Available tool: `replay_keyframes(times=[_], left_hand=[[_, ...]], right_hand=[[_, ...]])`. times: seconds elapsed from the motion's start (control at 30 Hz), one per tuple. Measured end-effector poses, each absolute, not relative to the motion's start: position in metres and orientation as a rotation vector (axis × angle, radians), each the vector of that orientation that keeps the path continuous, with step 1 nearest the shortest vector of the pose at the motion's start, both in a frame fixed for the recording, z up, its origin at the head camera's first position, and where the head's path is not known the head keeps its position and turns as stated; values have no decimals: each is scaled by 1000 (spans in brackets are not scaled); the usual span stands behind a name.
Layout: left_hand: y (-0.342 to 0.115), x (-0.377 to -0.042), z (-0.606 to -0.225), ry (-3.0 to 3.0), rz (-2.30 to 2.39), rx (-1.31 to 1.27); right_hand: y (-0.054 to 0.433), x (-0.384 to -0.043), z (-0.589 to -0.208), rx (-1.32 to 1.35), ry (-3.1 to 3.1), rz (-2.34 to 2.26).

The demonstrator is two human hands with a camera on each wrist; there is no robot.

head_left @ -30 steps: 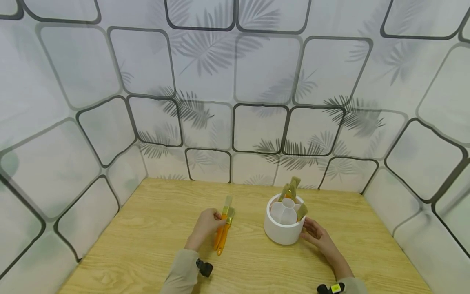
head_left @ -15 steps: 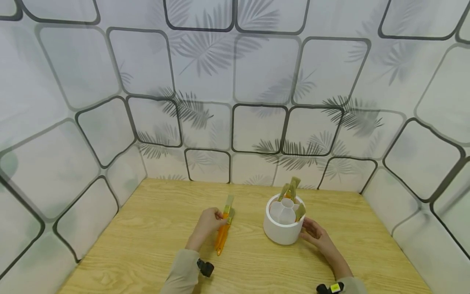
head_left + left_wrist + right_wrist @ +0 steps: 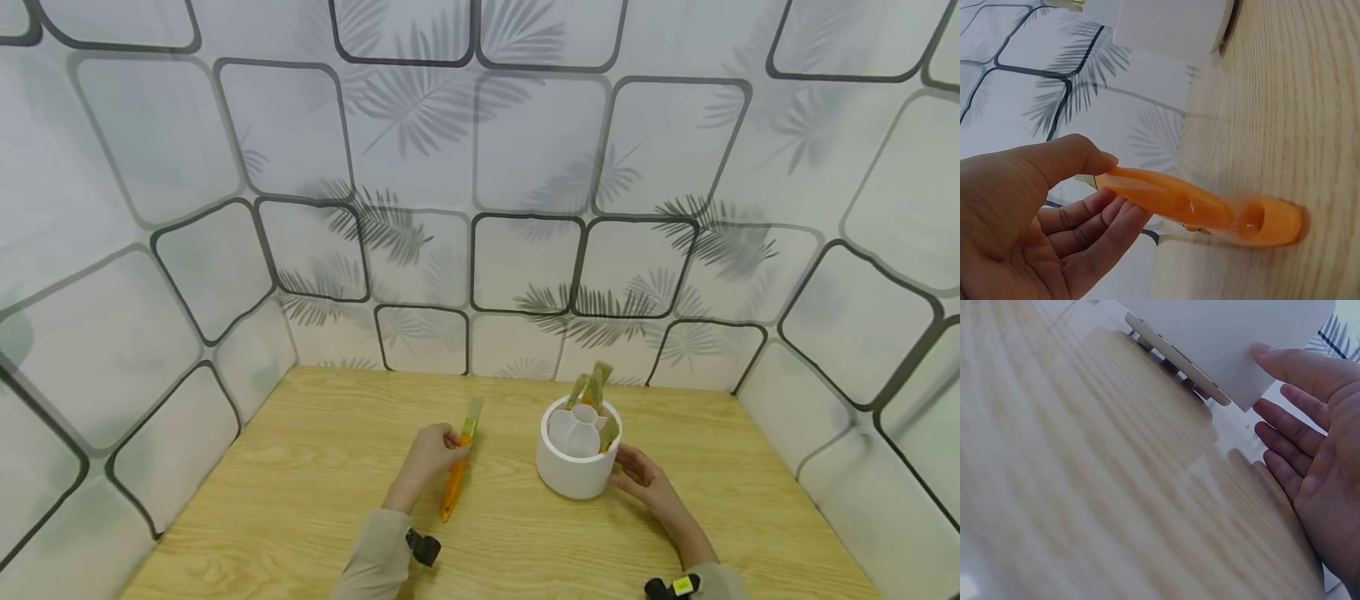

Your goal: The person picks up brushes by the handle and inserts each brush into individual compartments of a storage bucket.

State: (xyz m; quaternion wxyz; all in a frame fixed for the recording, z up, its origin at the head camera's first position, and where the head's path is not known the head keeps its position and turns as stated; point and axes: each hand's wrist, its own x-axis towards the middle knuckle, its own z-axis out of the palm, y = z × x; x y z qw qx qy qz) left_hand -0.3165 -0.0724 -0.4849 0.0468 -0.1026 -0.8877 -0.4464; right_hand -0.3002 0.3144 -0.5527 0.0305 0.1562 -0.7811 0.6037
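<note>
My left hand pinches an orange-handled paintbrush between thumb and fingertips, bristles pointing away. In the left wrist view, a second orange handle end shows beyond the held handle, close to the wood; the rest is hidden behind it. To the right stands a round white divided holder with a round cup in its middle. Several paintbrushes stick up from its back and right compartments. My right hand rests its thumb on the holder's side, the other fingers loosely extended beside it.
Everything stands on a light wood-grain table. A pale wall covering with rounded outlines and leaf prints encloses the back and both sides. In the right wrist view, a thin base sits under the holder.
The two brushes at my left hand, earlier side by side, now line up so that mostly one shows. The left hand has shifted slightly right; the right hand stays at the holder.
</note>
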Motion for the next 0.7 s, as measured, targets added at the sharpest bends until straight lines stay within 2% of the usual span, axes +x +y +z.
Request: replay_keyframes(times=[0.7], left_hand=[[-61, -316, -478, -2698, -1374, -364]], right_hand=[[314, -301, -552, 568, -2356, 1858]])
